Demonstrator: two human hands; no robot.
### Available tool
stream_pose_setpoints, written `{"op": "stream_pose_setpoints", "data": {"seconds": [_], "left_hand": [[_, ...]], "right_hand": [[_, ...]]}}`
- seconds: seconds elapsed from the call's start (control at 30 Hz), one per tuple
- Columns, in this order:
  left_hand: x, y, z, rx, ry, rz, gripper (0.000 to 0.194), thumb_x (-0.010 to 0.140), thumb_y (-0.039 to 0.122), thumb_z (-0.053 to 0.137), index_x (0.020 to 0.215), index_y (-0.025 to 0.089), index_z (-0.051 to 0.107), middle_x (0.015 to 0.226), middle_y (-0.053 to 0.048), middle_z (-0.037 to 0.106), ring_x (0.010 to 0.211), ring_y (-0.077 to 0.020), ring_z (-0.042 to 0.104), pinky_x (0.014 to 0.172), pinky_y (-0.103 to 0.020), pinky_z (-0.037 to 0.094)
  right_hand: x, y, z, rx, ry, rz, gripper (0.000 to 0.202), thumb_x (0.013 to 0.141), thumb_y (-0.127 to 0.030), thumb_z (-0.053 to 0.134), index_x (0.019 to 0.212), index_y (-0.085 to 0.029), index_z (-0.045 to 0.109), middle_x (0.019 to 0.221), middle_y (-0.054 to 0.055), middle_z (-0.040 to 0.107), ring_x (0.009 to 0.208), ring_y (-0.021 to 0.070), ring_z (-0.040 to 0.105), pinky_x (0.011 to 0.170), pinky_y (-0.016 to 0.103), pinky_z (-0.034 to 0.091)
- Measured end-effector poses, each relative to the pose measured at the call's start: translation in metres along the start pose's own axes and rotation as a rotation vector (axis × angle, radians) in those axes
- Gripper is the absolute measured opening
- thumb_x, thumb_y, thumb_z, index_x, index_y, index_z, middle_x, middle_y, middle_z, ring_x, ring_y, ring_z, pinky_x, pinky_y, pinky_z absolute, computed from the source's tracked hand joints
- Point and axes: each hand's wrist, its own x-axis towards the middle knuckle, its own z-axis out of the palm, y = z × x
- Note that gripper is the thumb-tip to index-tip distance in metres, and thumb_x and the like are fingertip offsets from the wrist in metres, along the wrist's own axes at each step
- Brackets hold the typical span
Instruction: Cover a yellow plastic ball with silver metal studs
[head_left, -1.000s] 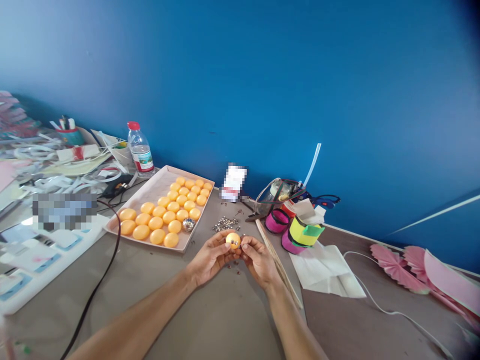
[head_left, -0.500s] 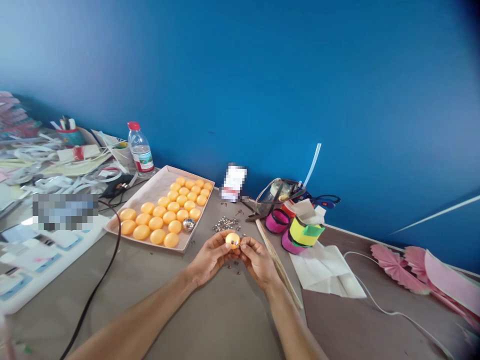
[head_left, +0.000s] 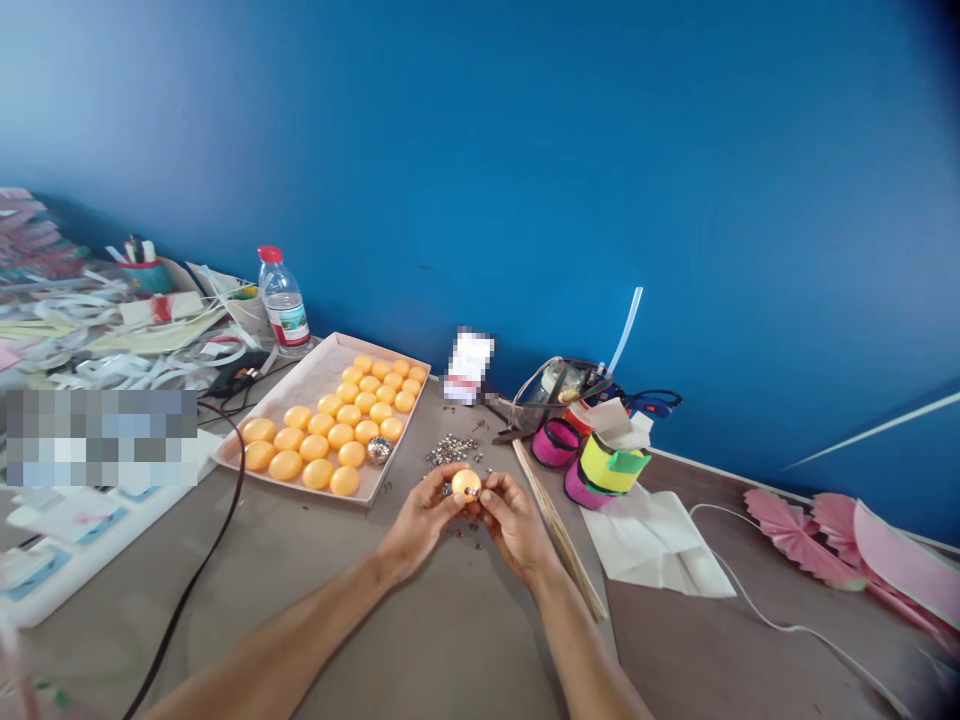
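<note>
An orange ball (head_left: 465,484) sits between my two hands above the grey table (head_left: 420,640). My left hand (head_left: 421,515) grips it from the left, thumb and fingers closed round it. From the right, the thumb and index finger of my right hand (head_left: 516,515) pinch a small dark shiny piece (head_left: 474,492) against the ball's front. Just beyond the hands lies a pile of small metallic pieces (head_left: 452,450). At the left, a shallow cardboard tray (head_left: 281,375) holds several orange balls in rows, with one silvery ball (head_left: 379,450) at its right side.
A bottle with a red cap (head_left: 285,305) stands behind the tray. Right of my hands are a thin wooden strip (head_left: 559,535), magenta bands (head_left: 555,443), a yellow-green band (head_left: 606,466) and white paper (head_left: 660,550). A dark cable (head_left: 196,570) crosses the left side.
The ball has turned slightly between my fingers, and the shiny piece now shows at its lower right. Both hands stay in nearly the same place.
</note>
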Motion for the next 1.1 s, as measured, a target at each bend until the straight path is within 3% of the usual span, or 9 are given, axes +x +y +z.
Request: {"op": "stream_pose_setpoints", "data": {"seconds": [0.2, 1.1], "left_hand": [[-0.0008, -0.0031, -0.0018, -0.044, -0.019, -0.023, 0.037, 0.072, 0.027, 0.067, 0.106, 0.018, 0.057, 0.086, -0.004, 0.063, 0.072, -0.0144, 0.060, 0.076, -0.033, 0.047], [-0.0014, 0.0027, -0.0001, 0.156, -0.008, 0.091, 0.037, 0.072, 0.029, 0.065, 0.107, 0.018, 0.056, 0.086, -0.005, 0.061, 0.071, -0.0178, 0.060, 0.071, -0.034, 0.049]], "right_hand": [[-0.0003, -0.0011, 0.0008, -0.014, -0.046, -0.018, 0.023, 0.072, -0.033, 0.067, 0.068, -0.021, 0.048, 0.050, -0.008, 0.043, 0.047, 0.0074, 0.037, 0.052, 0.021, 0.031], [-0.0049, -0.0045, 0.0092, 0.099, -0.032, -0.007, 0.023, 0.070, -0.032, 0.070, 0.065, -0.020, 0.050, 0.060, -0.004, 0.053, 0.052, 0.0091, 0.043, 0.057, 0.024, 0.037]]}}
